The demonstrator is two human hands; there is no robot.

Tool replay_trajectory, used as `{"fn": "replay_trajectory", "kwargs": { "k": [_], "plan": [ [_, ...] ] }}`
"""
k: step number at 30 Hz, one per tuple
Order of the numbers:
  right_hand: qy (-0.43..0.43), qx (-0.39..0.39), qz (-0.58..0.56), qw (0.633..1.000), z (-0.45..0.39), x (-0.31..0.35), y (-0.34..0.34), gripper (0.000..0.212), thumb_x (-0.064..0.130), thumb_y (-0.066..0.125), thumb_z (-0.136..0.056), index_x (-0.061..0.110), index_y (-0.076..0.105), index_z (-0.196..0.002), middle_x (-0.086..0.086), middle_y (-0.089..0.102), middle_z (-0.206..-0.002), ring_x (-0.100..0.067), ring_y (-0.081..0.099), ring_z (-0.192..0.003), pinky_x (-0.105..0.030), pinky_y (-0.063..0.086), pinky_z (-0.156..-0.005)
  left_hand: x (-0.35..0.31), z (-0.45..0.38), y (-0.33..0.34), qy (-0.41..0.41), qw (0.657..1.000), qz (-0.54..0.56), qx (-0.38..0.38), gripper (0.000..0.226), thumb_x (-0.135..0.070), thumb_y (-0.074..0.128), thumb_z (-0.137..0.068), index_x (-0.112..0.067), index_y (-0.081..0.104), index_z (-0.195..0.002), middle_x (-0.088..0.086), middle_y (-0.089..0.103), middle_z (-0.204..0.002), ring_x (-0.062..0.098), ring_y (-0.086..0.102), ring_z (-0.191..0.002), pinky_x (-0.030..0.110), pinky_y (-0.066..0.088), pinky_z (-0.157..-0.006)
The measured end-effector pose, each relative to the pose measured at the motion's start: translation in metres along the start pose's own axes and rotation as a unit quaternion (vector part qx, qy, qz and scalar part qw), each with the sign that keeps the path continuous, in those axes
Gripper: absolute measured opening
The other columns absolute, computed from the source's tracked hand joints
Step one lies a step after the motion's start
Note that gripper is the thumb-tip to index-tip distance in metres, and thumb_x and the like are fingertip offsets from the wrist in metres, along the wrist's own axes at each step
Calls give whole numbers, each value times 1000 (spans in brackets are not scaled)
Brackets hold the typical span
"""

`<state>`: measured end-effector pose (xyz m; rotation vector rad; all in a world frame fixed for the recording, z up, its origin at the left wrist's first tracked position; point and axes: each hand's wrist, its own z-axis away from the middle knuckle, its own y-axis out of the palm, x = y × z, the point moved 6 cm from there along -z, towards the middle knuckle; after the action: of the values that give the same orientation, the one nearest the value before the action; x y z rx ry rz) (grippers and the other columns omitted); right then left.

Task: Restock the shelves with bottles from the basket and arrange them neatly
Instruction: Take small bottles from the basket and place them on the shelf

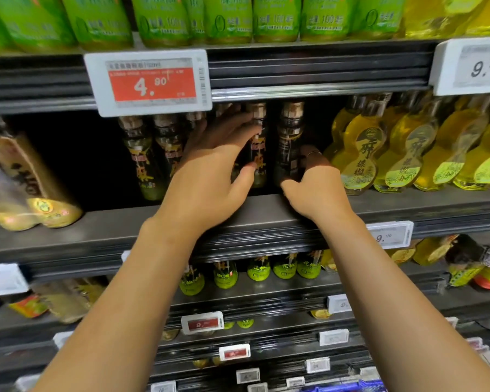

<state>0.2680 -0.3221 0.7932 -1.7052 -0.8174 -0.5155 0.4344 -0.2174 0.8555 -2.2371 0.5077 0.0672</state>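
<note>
Two bare forearms are reaching up from the lower frame. At centre, the left hand is wrapping fingers and thumb round an upright dark glass bottle; just right, the right hand is gripping its slim neighbour bottle. Both are standing vertical on the grey metal shelf.

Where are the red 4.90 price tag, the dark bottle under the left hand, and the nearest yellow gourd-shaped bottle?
Red 4.90 price tag point(152, 84), head view: middle of its red panel.
Dark bottle point(257, 114), head view: neck, above the left hand's fingers.
Yellow gourd-shaped bottle point(361, 154), head view: centre of its front label.
</note>
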Motion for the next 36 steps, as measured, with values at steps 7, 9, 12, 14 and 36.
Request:
{"fn": "replay_trajectory", "kwargs": {
  "k": [7, 9, 12, 14, 36],
  "plan": [
    [-12, 1, -8, 1000, -3, 2, 4, 61, 26, 74, -86, 21, 50, -142, -8, 67, -124, -27, 63, -102, -25, 44, -78, 52, 70, -44, -235, 939, -34, -251, 15, -13, 68, -80, -8, 72, -93, 9, 69, -90, 29, 61, -90, 23, 36, -82],
    [-13, -2, 0, 1000, -4, 4, 6, 61, 28, 75, -86, 20, 50, -141, -8, 66, -125, -31, 63, -110, -26, 45, -80, 72, 79, -53, -322, 905, -1, -277, 22, -20, 68, -79, -8, 67, -98, 7, 62, -95, 28, 59, -94, 23, 36, -82],
    [-5, -12, 20, 1000, -8, 7, 7, 63, 34, 76, -86, 18, 49, -140, -10, 66, -125, -34, 62, -114, -32, 49, -83, 105, 75, -45, -422, 893, -8, -156, 48, -37, 73, -80, -4, 60, -112, 17, 62, -113, 34, 57, -107, 31, 42, -88],
    [7, -16, 38, 999, -12, 9, 7, 66, 39, 77, -85, 18, 47, -139, -11, 65, -128, -36, 61, -116, -34, 50, -83, 119, 74, -34, -460, 885, -11, -75, 65, -49, 72, -79, 0, 56, -118, 25, 62, -114, 38, 59, -106, 35, 43, -85],
    [-12, 55, 34, 998, -15, -2, 7, 75, 41, 83, -76, 27, 47, -141, -4, 64, -131, -30, 63, -110, -28, 45, -80, 155, 78, -11, -449, 883, 126, -48, 67, -29, 84, -78, -35, 48, -134, 1, 64, -129, 27, 63, -106, 45, 53, -92]
  ]
}}
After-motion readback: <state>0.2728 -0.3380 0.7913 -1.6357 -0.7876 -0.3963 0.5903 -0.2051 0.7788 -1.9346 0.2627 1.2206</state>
